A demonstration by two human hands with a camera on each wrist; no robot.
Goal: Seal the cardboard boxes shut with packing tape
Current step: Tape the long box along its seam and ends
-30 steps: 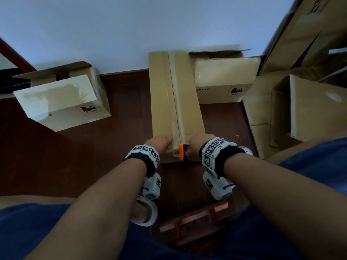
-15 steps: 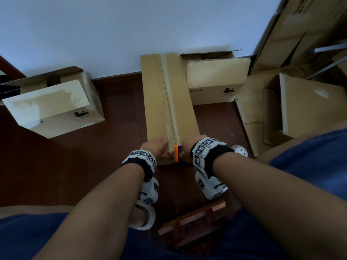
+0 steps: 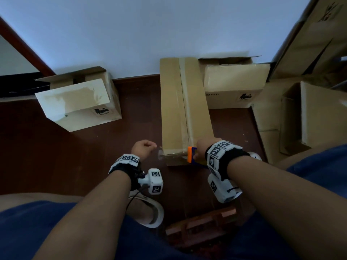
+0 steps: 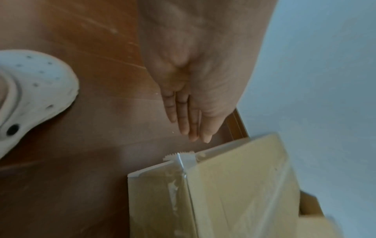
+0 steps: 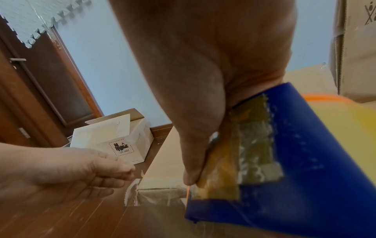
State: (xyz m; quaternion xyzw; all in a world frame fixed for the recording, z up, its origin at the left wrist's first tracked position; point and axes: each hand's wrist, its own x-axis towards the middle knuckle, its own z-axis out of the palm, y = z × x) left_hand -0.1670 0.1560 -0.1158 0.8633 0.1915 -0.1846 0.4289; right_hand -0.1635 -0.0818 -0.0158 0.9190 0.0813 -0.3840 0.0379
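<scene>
Cardboard long box (image 3: pixel 185 111) lies on the dark wood floor (image 3: pixel 135 132), its far end at the wall, a tape strip (image 3: pixel 186 102) along its top seam. Right hand (image 3: pixel 201 150) at the near end, grip curled round a blue-and-orange tape dispenser (image 3: pixel 193 156). Left hand (image 3: pixel 143 150) hovers just left of the box, fingers relaxed, holding nothing. Open boxes (image 3: pixel 80 102) stand either side.
</scene>
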